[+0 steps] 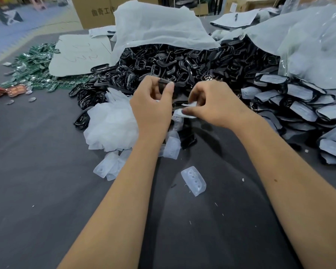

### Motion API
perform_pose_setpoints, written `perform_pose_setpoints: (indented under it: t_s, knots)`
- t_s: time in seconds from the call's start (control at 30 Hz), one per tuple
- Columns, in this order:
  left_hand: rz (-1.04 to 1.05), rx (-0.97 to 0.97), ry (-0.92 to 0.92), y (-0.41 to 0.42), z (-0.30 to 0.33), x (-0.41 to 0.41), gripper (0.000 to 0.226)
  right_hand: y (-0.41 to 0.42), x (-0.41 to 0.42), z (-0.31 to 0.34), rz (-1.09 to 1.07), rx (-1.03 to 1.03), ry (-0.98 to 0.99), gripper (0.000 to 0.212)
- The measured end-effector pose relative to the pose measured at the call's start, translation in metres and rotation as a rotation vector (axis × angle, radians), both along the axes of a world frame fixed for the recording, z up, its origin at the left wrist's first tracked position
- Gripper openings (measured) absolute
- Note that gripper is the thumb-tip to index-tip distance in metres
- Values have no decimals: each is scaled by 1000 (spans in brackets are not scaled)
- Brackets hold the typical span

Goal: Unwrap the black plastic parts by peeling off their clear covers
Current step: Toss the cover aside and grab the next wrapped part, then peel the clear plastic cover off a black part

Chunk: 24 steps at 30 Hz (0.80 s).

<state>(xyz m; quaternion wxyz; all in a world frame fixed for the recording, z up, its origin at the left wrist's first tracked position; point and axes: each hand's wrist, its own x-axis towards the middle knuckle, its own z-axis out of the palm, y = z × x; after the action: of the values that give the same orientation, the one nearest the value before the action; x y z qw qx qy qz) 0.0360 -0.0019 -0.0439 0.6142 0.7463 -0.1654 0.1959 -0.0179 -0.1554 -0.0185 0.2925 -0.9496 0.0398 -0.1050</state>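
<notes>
Your left hand point(153, 105) pinches a black plastic part point(165, 83) between thumb and fingers, above the middle of the dark table point(47, 191). Your right hand point(213, 105), just beside it, pinches a peeled clear cover point(186, 112). Discarded clear covers point(111, 127) lie heaped under your left wrist. A pile of unwrapped black parts point(173, 61) spills from a white bag point(159, 26) toward the far edge; wrapped parts point(299, 105) crowd the right edge.

Your counter point(37, 191) is dark grey. Far left of the grip: a heap of green circuit boards point(33, 65), a white sheet point(80, 55) overlapping it. Beyond the grip: a cardboard box point(97, 10) with printed characters.
</notes>
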Motion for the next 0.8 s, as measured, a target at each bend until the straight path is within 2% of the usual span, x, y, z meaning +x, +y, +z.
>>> perform_pose_setpoints:
  t_s: [0.1,0.2,0.27,0.37,0.47,0.57,0.73,0.8]
  knots:
    - [61,47,-16,-1,0,-1,25,2,-7,4,143,-95,270,28]
    - [16,-19,60,-2,2,-2,23,2,-6,2,212,-94,309,23]
    - [-52,-88,133,-3,2,-4,28,-2,-7,-2,243,-16,272,19]
    - [-101,-79,141,-3,1,-5,36,-8,-11,-13,209,425,149,11]
    - [-114,-11,130,-4,0,-4,51,-3,-10,-27,155,763,-30,21]
    - [-81,8,120,-6,-1,-5,47,7,-6,-35,137,893,-187,21]
    - [-84,49,142,-5,-5,-5,5,6,-5,-39,64,971,-286,26]
    - [-105,52,141,-4,-5,-5,8,5,-5,-40,63,1002,-282,29]
